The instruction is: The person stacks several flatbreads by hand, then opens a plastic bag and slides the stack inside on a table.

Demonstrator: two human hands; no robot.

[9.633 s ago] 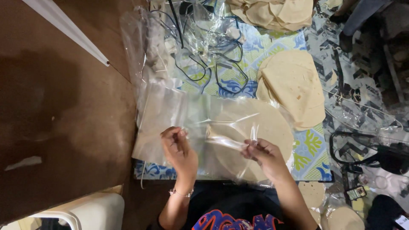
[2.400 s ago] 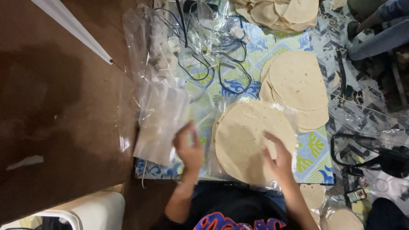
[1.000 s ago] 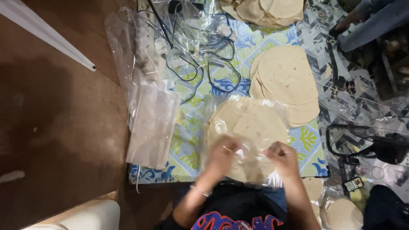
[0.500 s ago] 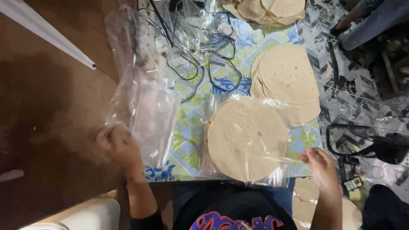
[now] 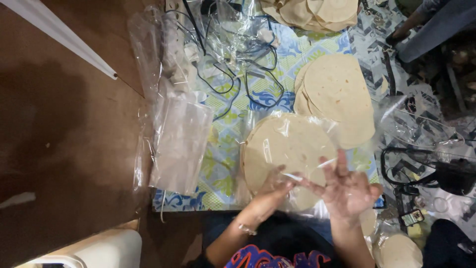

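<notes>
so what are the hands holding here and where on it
Both the left hand and the right hand are at the near edge of the clear plastic bag with round flatbreads inside; whether the fingers actually pinch it cannot be told.

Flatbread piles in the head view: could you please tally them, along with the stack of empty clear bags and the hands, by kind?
Bagged flatbread pile under the left hand and right hand: 1
Unbagged flatbread piles on the patterned mat: 2
Flatbread pile at lower right: 1
Stack of empty clear bags: 1
Hands: 2
Total: 7
</notes>
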